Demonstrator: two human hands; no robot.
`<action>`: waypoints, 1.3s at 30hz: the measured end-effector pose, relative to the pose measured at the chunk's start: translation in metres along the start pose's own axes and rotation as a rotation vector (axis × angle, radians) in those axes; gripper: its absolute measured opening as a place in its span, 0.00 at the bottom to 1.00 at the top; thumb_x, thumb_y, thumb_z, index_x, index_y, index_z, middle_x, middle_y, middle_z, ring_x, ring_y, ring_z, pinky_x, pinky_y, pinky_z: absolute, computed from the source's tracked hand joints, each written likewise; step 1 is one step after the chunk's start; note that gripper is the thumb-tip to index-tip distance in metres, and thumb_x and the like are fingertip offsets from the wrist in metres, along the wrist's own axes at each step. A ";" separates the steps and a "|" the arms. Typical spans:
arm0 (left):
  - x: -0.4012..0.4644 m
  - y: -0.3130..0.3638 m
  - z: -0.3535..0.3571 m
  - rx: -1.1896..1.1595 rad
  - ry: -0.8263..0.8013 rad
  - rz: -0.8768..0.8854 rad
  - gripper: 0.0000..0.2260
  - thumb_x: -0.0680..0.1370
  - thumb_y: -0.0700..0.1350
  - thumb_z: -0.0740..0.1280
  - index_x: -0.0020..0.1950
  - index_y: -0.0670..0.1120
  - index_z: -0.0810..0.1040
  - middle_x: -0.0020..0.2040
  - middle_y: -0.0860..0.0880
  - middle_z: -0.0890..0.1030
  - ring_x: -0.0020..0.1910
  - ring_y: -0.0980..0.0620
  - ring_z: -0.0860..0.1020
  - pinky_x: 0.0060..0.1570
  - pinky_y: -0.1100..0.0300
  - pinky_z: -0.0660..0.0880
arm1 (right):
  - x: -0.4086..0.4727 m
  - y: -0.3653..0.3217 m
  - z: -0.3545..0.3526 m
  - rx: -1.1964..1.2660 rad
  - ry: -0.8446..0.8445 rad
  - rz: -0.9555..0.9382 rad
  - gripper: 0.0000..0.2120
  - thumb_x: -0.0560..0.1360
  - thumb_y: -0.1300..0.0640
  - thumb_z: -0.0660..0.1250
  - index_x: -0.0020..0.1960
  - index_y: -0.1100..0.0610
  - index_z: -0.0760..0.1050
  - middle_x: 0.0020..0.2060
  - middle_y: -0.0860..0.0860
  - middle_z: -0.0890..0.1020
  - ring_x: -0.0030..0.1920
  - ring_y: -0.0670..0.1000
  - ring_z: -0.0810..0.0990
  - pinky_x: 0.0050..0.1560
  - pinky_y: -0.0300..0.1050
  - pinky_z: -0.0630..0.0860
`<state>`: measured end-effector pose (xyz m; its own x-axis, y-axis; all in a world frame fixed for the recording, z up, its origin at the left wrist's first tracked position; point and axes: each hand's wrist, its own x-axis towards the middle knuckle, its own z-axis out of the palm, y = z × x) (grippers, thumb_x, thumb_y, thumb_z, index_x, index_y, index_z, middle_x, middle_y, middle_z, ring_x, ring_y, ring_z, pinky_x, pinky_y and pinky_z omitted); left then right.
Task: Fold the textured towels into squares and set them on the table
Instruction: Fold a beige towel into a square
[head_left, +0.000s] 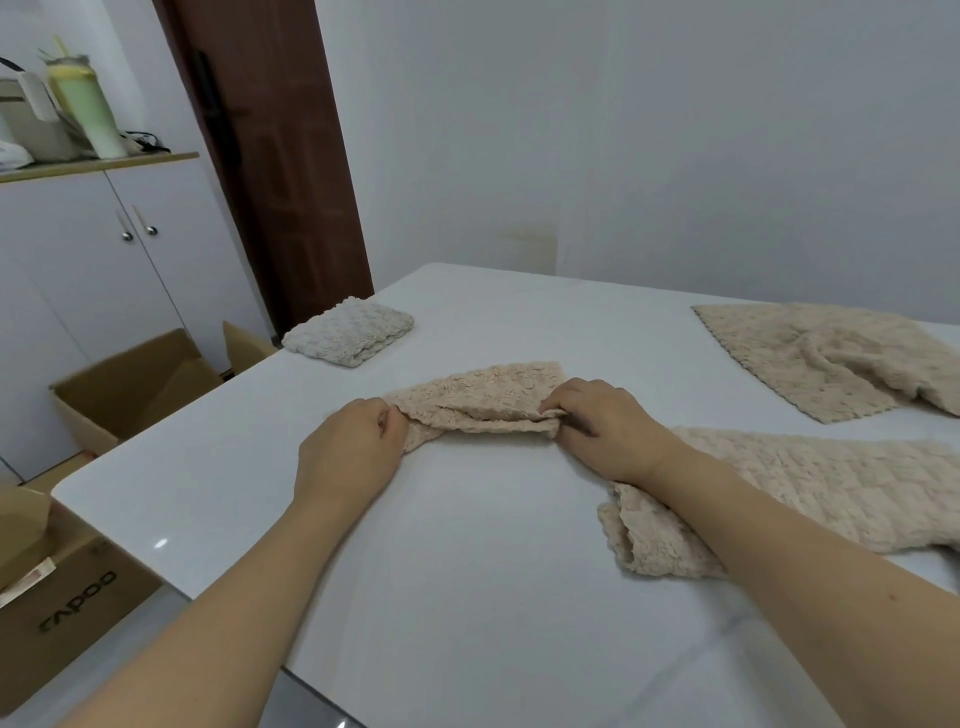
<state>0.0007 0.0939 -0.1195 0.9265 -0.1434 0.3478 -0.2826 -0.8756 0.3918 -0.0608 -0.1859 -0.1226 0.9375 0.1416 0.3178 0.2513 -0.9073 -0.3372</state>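
A beige textured towel (483, 397) lies folded over in the middle of the white table (467, 545). My left hand (350, 447) grips its left end with curled fingers. My right hand (602, 423) pinches its right end. A white textured towel (349, 331), folded into a square, rests near the table's far left edge. A second beige towel (810, 358) lies partly spread at the far right. A third beige towel (810, 493) lies rumpled under my right forearm.
Open cardboard boxes (130, 389) stand on the floor left of the table. Further back on the left, a white cabinet (98, 249) carries a green bottle (85, 104). A brown door (270, 156) is behind. A white wall runs along the table's far side.
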 end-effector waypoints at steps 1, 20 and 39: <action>0.000 0.000 0.000 0.009 -0.002 -0.004 0.17 0.81 0.51 0.55 0.34 0.46 0.66 0.34 0.50 0.74 0.36 0.50 0.72 0.31 0.56 0.62 | 0.001 0.002 0.000 0.014 0.016 0.000 0.14 0.75 0.52 0.60 0.57 0.52 0.78 0.54 0.47 0.79 0.53 0.53 0.75 0.54 0.48 0.69; 0.075 0.096 -0.011 -0.191 0.586 0.171 0.08 0.79 0.48 0.66 0.45 0.47 0.82 0.49 0.50 0.78 0.47 0.46 0.73 0.50 0.51 0.65 | 0.072 0.007 -0.044 0.788 0.836 0.296 0.14 0.81 0.61 0.55 0.47 0.41 0.67 0.40 0.40 0.73 0.31 0.44 0.68 0.34 0.41 0.68; 0.079 0.069 0.007 -0.167 0.439 0.292 0.04 0.77 0.42 0.68 0.46 0.44 0.83 0.48 0.49 0.78 0.45 0.46 0.76 0.47 0.45 0.74 | 0.077 0.033 -0.037 0.796 0.819 0.389 0.08 0.78 0.51 0.66 0.41 0.50 0.76 0.36 0.47 0.77 0.38 0.45 0.74 0.45 0.44 0.75</action>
<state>0.0557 0.0191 -0.0712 0.6231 -0.1324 0.7708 -0.5811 -0.7380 0.3431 0.0108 -0.2195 -0.0769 0.6250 -0.6419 0.4443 0.3339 -0.2946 -0.8954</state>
